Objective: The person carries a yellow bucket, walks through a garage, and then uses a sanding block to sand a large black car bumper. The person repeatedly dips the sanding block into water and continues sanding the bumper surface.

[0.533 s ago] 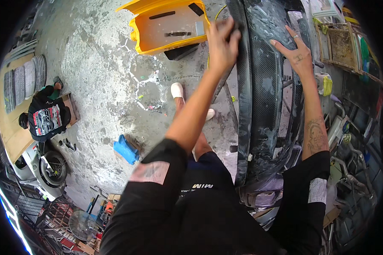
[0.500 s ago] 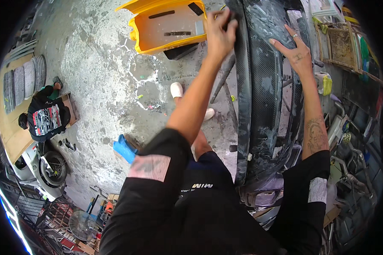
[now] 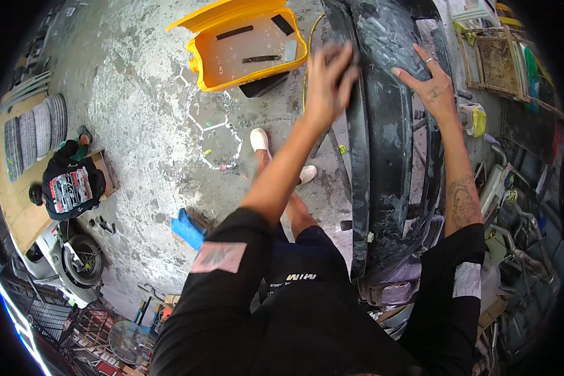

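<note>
A long black car bumper point(image 3: 387, 138) with a carbon-weave look and greyish wet smears stands in front of me, slightly right. My left hand point(image 3: 332, 84) is at its left edge near the far end, smeared by motion. Its fingers look bent over the edge, and I cannot make out anything in them. My right hand point(image 3: 433, 84) lies on the bumper's right side, thumb and fingers spread, with a ring on one finger. Left of the far end, a yellow open case point(image 3: 252, 83) contains cloudy liquid, dark strips and a pale grey block point(image 3: 290, 50).
A blue object point(image 3: 188, 229) lies on the stained floor by my left elbow. Farther left, a person point(image 3: 73, 182) crouches beside a scooter point(image 3: 81, 260) and wooden board. Metal pipes point(image 3: 510, 241) and a wood-framed panel point(image 3: 493, 61) crowd the right side.
My left hand has shifted slightly toward me along the bumper's left edge. My right hand stays on the bumper, and the whole view has moved a little.
</note>
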{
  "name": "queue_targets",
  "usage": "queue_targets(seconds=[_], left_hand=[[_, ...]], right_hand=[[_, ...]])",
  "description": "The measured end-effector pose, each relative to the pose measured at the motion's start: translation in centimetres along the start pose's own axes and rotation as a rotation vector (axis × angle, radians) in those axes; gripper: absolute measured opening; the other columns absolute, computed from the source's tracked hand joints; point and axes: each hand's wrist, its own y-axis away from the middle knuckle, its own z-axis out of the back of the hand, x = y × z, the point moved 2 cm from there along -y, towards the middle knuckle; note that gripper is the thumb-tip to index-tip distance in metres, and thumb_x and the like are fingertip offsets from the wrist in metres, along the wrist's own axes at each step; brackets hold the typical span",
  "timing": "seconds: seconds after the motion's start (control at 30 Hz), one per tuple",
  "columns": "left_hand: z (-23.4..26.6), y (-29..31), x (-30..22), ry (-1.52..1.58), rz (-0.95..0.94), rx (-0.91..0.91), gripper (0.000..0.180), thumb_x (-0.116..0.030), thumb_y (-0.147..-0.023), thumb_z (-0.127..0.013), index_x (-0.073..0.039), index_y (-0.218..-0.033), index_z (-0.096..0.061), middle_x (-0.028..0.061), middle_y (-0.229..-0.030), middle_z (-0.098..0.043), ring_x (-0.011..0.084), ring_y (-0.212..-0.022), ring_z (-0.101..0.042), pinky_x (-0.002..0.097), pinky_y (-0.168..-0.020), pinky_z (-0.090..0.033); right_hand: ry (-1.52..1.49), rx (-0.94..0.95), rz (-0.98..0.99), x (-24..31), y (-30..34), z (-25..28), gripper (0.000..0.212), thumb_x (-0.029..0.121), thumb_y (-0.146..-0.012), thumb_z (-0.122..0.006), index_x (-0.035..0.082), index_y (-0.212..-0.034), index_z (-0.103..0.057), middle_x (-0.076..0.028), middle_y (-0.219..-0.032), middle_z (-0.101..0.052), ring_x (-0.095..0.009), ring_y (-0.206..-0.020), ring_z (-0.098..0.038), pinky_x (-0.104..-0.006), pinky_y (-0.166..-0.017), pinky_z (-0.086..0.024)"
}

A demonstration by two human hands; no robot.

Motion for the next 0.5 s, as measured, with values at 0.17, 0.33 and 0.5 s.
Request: queue_targets(seconds=[0.17,0.33,0.5], left_hand=[[0.9,3.3,-0.9,0.113,0.015,0.123,0.052,-0.006,-0.088,-0.078,-0.006,-0.138,-0.066,0.0191,-0.123,-0.061,0.0345,-0.114,-0.059,0.0416,-0.098,-0.048],[-1.5,-7.3,3.9,0.043,-0.062,-0.038,0.053,-0.005,-0.085,-0.076,-0.005,-0.137,-0.065,0.0231,-0.12,-0.059,0.04,-0.111,-0.057,0.0456,-0.095,-0.048],[1.6,4.8,-2.2,0.09,0.079,0.26,0.066,-0.001,-0.082,-0.078,-0.009,-0.146,-0.061,0.0236,-0.13,-0.059,0.037,-0.112,-0.058,0.0443,-0.097,-0.048]], right_hand=[[0.016,-0.041,0.009,-0.2,0.5,0.6,0.082,0.049,-0.076,-0.089,0.013,-0.144,-0.062,-0.015,-0.144,-0.063,-0.033,-0.134,-0.059,-0.0413,-0.112,-0.045],[-0.071,-0.019,0.049,1.1,-0.7,-0.1,0.081,0.045,-0.077,-0.09,0.013,-0.145,-0.061,-0.014,-0.146,-0.061,-0.031,-0.136,-0.058,-0.0402,-0.114,-0.045],[0.015,-0.035,0.001,-0.6,0.4,0.8,0.08,0.042,-0.076,-0.091,0.014,-0.145,-0.061,-0.014,-0.147,-0.061,-0.03,-0.136,-0.058,-0.0397,-0.114,-0.045]])
